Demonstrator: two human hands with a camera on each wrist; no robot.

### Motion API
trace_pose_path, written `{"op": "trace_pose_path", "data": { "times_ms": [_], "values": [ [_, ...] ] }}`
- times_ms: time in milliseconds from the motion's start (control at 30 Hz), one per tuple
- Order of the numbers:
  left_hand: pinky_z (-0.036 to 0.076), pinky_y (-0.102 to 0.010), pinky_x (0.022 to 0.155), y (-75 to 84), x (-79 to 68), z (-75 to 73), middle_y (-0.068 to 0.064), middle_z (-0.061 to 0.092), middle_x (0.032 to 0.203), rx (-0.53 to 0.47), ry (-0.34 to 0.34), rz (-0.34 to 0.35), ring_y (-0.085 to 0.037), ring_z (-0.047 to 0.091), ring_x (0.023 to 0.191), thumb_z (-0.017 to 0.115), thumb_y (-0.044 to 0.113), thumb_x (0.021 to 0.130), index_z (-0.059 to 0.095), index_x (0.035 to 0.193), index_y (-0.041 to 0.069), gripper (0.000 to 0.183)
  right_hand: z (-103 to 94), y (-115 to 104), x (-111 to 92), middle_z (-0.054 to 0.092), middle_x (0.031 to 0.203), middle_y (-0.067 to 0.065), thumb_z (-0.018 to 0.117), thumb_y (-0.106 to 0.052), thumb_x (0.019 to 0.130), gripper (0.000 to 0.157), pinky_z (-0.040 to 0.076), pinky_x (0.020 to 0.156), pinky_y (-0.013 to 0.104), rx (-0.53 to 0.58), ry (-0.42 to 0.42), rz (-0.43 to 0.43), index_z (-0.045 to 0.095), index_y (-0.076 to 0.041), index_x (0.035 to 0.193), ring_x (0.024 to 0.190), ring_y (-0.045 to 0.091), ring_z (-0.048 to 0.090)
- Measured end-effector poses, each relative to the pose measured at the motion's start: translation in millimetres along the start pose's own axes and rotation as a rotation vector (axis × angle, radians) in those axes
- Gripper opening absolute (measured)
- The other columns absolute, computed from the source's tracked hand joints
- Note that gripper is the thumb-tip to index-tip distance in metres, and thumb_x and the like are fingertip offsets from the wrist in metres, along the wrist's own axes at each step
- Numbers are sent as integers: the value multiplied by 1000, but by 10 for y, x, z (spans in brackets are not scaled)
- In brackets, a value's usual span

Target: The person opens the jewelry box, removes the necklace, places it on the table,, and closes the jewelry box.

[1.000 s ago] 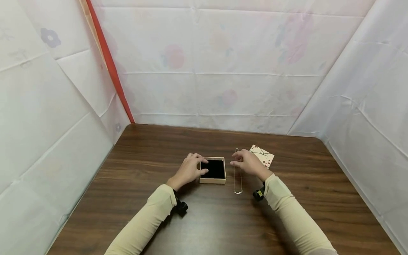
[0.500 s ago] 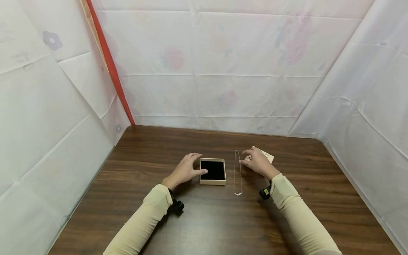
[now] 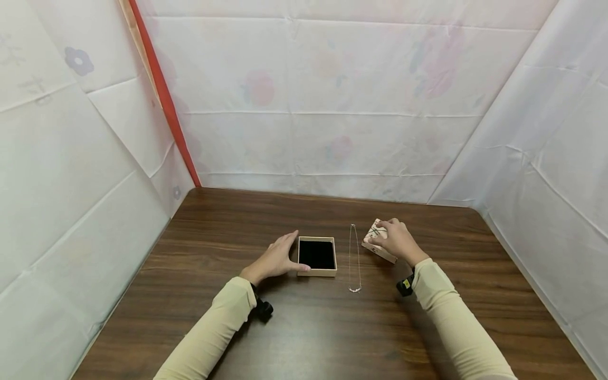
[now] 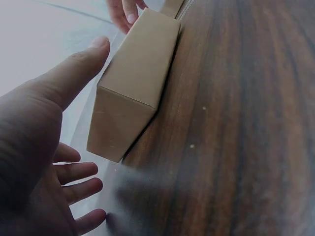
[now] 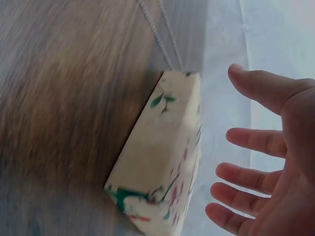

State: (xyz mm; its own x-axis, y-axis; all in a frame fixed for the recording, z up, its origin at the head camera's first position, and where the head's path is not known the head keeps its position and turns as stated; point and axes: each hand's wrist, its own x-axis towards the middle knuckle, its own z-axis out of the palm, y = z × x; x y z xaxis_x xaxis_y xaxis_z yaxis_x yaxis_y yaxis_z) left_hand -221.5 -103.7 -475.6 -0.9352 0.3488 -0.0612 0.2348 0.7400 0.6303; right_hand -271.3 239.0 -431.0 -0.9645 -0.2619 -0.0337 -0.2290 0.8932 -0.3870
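Observation:
My left hand [image 3: 272,259] lies at the left side of an open jewellery box base [image 3: 317,273] with a black lining. Its thumb [image 4: 81,69] reaches over the box's near left corner; whether it touches cannot be told. In the left wrist view the fingers are spread and hold nothing. Over the lid [image 3: 378,250], cream with a red and green blossom print, hovers my right hand [image 3: 401,243]. The right wrist view shows its fingers [image 5: 246,142] loosely spread, apart from the lid. A thin necklace [image 3: 354,290] lies lengthwise between base and lid.
Everything stands on a dark wood-grain table [image 3: 304,327]. White patterned sheets [image 3: 304,95] hang behind it and along both sides. A red strip [image 3: 166,100] runs down the back left corner.
My right hand has moved right, from above the necklace to the lid. My left hand has drawn back slightly left, its fingers now outside the box base. The necklace stays put.

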Motion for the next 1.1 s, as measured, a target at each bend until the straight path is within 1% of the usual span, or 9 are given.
{"op": "trace_pose_path", "data": {
  "times_ms": [100, 233, 367, 500, 600, 733, 967, 1100],
  "values": [
    [19, -60, 116, -11, 5, 10, -15, 27, 160, 13, -21, 4, -35, 22, 148, 78, 60, 72, 17, 156, 5, 118, -8, 54, -13, 43, 137, 30, 68, -40, 90, 65, 38, 99, 61, -11, -20, 35, 50, 0, 139, 126, 49, 38],
    [16, -62, 116, -8, 18, 28, -15, 26, 160, 41, -45, 10, -36, 21, 148, 80, 59, 70, 14, 157, 6, 121, -32, 115, -28, 41, 139, 31, 68, -44, 89, 72, 35, 99, 64, -30, -42, 68, 47, 1, 140, 128, 51, 35],
    [17, -62, 114, 3, 26, 46, -17, 28, 158, 47, -47, 27, -37, 24, 147, 83, 56, 68, 13, 156, 5, 124, -63, 166, -34, 39, 142, 33, 70, -45, 87, 79, 35, 100, 66, -33, -80, 93, 43, 3, 143, 128, 55, 34],
    [17, -61, 113, 8, 29, 62, -19, 29, 158, 63, -48, 39, -37, 25, 146, 84, 54, 67, 12, 156, 4, 126, -71, 208, -32, 37, 141, 37, 73, -46, 84, 88, 37, 100, 65, -32, -134, 100, 37, 6, 144, 126, 59, 37],
    [16, -60, 113, 10, 33, 71, -18, 28, 158, 74, -52, 40, -37, 24, 147, 84, 54, 67, 10, 157, 5, 127, -66, 227, -34, 32, 141, 41, 76, -47, 81, 97, 38, 100, 64, -20, -170, 113, 30, 7, 147, 124, 61, 39],
    [16, -59, 113, 8, 37, 85, -17, 28, 159, 75, -49, 38, -36, 23, 147, 85, 53, 66, 7, 157, 4, 129, -53, 255, -31, 22, 144, 43, 78, -45, 80, 106, 39, 100, 64, 31, -205, 149, 17, 3, 152, 125, 59, 40],
    [15, -59, 114, -21, 36, 106, -14, 26, 160, 72, -45, 40, -35, 23, 147, 87, 51, 66, 7, 157, 5, 130, -17, 300, -31, 17, 145, 45, 81, -40, 78, 109, 36, 102, 64, 64, -221, 133, 13, 4, 152, 129, 58, 35],
    [14, -59, 114, -23, 30, 102, -15, 27, 160, 68, -49, 48, -35, 23, 147, 87, 50, 66, 4, 157, 4, 131, -20, 303, -33, 15, 146, 44, 81, -40, 78, 111, 36, 103, 64, 50, -230, 133, 11, 4, 152, 129, 60, 34]
  ]
}}
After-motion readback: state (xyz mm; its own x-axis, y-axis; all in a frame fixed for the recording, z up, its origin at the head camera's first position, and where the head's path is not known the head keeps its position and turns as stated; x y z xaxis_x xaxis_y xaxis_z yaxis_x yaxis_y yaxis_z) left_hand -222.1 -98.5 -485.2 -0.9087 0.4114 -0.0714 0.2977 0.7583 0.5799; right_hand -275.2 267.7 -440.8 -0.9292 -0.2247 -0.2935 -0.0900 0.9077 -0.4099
